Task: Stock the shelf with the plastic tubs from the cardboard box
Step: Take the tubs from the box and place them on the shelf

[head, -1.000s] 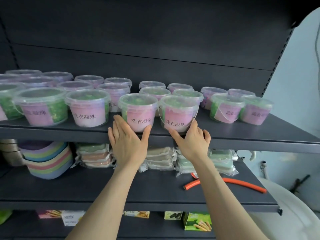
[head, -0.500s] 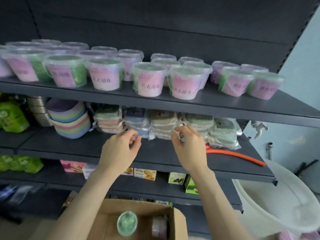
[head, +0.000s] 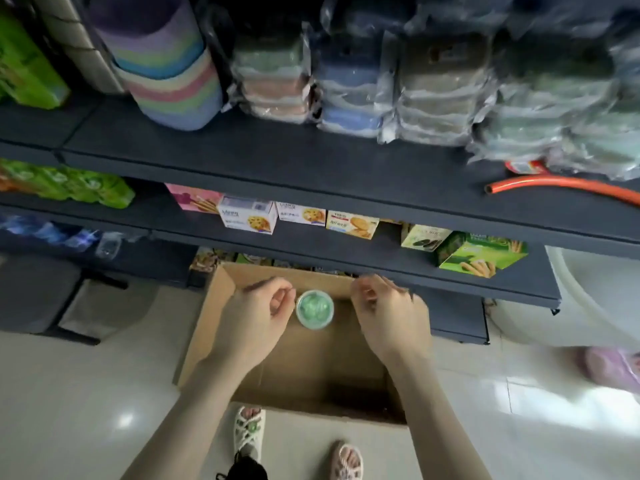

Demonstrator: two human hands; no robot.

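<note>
I am watching a white strappy sandal [head: 248,432] covering the left foot, a pink sandal [head: 346,460] covering the right.

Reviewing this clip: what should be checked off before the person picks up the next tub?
1. Tub upright in the cardboard box, lid on: ok.
2. Left hand holds nothing: ok.
3. Right hand holds nothing: ok.
4. Tub unobstructed, lying between the two hands: ok.
5. More tubs left in the box: cannot tell, the hands cover part of it.
6. Room on the destination shelf: cannot tell, that level is out of view.
</note>
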